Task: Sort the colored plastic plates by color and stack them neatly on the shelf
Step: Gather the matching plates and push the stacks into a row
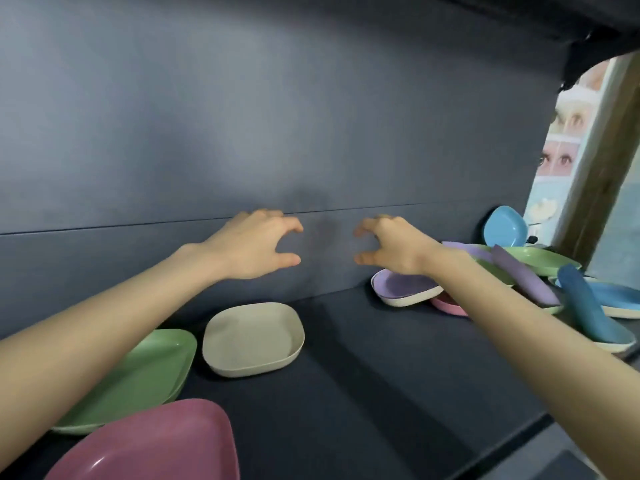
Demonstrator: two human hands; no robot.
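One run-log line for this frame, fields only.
left hand: open, empty | right hand: open, empty | cream square plastic plate: alone on dark shelf | right-side mixed plate pile: unsorted

Two green square plastic plates [138, 372] [540, 259], three blue ones [505, 226] [623, 299] [585, 313], two pink [162, 445] [448, 303], one cream [252, 337], and three lilac [405, 285] [523, 275] [467, 247] (the right-hand heap overlaps, so its counts are uncertain).
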